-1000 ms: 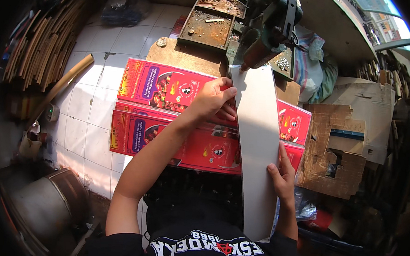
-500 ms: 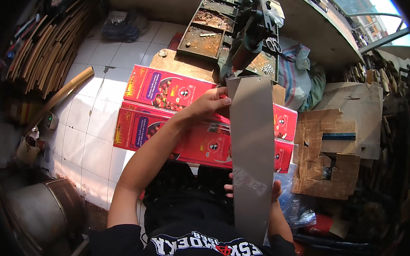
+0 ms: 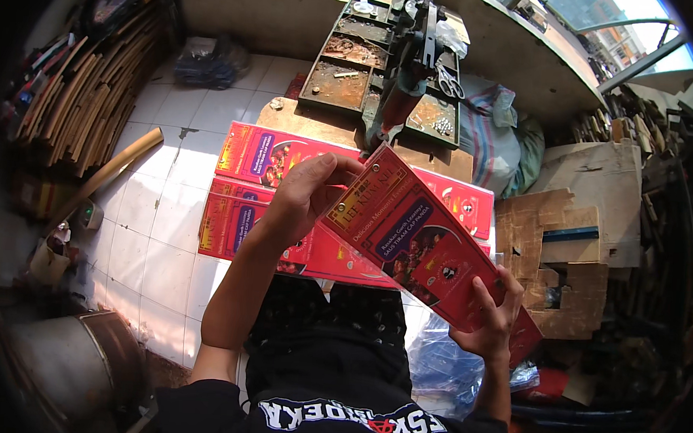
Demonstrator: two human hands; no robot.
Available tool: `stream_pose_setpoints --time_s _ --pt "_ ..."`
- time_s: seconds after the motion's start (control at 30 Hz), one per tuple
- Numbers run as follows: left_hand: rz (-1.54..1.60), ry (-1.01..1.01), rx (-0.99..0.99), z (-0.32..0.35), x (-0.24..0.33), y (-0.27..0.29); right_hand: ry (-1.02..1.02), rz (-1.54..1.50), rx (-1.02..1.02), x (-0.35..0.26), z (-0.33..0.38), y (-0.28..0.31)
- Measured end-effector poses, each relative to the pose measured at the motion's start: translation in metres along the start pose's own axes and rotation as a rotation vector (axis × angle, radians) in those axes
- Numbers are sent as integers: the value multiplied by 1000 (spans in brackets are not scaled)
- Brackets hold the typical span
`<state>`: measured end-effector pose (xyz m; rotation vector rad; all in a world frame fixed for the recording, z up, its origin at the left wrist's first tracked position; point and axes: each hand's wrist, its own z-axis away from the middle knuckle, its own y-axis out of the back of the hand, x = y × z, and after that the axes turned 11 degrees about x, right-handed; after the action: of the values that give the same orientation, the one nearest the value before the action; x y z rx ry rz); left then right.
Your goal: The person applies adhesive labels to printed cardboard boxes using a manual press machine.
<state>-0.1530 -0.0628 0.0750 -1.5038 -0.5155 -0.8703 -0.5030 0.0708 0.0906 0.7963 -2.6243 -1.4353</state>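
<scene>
A long red printed sign panel (image 3: 439, 258) with a clear glossy cover and metal eyelets at its upper corners is held tilted before me, printed face up. My right hand (image 3: 489, 316) grips its lower part, the thumb and fingers lying over the face. At the upper left end, my left hand (image 3: 304, 194) is curled round the short edge, its fingertips partly hidden behind the panel. Beneath lie more red panels (image 3: 243, 151) in two overlapping rows on a wooden board (image 3: 305, 121). Just beyond the held panel's top corner stands a metal hand press (image 3: 405, 93).
Dark compartment trays (image 3: 335, 85) with small metal parts flank the press, and scissors (image 3: 450, 81) hang on the right one. Cut cardboard (image 3: 520, 235) and clear plastic sheets (image 3: 441, 353) lie at right. A metal drum (image 3: 68, 358) stands at lower left, near a cardboard tube (image 3: 124, 159).
The panel has been turned over from its plain grey back to its red face and tilted, its lower end swung right. My right hand now shows on the front; my left hand has moved left and lower.
</scene>
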Motion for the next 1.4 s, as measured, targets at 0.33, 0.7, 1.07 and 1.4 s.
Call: stream_pose_setpoints --time_s 0.33,0.7,1.07,1.4 --pt "-299 -3 146 48 15 12 97 113 79 7 -9 -15" --pt "-473 -15 286 57 -9 17 152 152 -8 10 -8 -20" --pt "-361 -61 577 124 -21 58 186 -111 -160 -14 -49 -67" --pt "-171 -66 589 143 -44 53 290 -134 -178 -40 -148 -133"
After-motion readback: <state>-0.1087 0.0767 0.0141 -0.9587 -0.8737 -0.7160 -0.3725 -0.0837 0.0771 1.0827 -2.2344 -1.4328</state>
